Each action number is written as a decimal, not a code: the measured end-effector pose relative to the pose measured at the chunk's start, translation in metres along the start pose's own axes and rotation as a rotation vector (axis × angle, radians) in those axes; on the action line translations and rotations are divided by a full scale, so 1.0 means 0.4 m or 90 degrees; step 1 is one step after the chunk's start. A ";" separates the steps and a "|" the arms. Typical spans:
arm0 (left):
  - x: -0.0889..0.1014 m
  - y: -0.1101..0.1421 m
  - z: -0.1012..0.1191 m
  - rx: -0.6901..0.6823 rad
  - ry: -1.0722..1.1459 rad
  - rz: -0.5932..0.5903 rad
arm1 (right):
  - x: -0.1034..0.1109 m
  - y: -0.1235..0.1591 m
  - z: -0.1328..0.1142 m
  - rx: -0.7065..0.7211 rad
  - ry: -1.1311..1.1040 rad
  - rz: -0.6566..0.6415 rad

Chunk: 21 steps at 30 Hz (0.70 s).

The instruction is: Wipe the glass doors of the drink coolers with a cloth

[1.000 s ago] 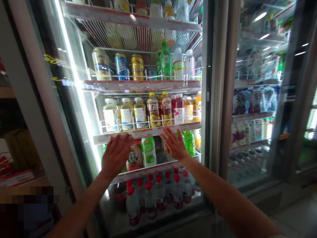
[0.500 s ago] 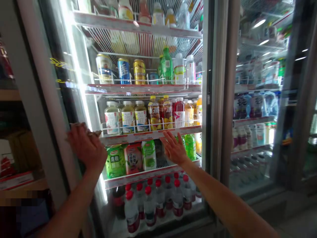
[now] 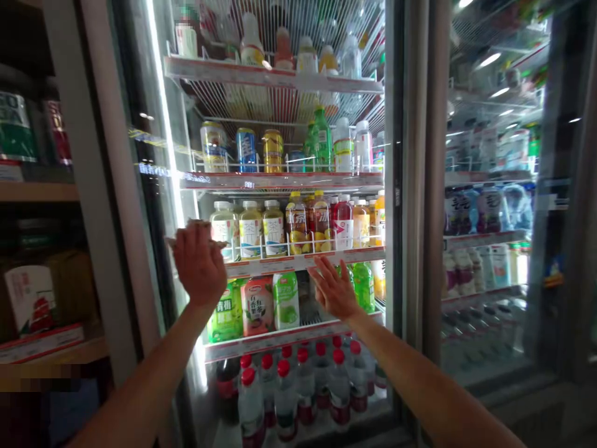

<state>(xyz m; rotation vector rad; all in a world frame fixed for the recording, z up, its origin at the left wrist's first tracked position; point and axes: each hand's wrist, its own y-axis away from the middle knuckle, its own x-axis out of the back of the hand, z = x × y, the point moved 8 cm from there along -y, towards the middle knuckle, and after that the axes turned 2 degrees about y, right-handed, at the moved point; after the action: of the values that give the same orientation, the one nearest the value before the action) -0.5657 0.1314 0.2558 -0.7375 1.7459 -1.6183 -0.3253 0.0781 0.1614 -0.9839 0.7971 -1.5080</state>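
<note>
Head view. My left hand (image 3: 199,264) is lying over a cloth (image 3: 170,242), its corners showing past my fingers on both sides; whether I'm clenching any of it, I cannot tell. Under my palm the cloth is facing the glass door (image 3: 144,218) of a lit drinks cooler. My right hand (image 3: 333,289) is holding nothing, fingers spread before the glass; contact there, I cannot tell. Between my hands, behind the glass, a red carton (image 3: 257,308) and a green carton (image 3: 286,300) are standing side by side. Below both hands, red-capped bottles (image 3: 285,398) are clustering; above, cans (image 3: 245,149) are standing upright.
</note>
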 end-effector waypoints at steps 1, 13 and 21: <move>-0.023 0.019 0.051 -0.093 0.020 -0.047 | -0.002 0.000 0.000 -0.002 0.002 -0.005; -0.038 -0.056 0.073 -0.042 -0.032 0.050 | 0.001 -0.002 -0.002 -0.002 -0.001 0.007; -0.089 -0.028 0.147 -0.221 -0.002 -0.088 | 0.002 -0.003 -0.001 -0.001 -0.008 0.015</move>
<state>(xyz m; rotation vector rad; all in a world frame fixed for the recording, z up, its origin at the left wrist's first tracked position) -0.4980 0.1200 0.2673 -1.0403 2.0387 -1.4123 -0.3261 0.0774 0.1622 -0.9819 0.7985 -1.4802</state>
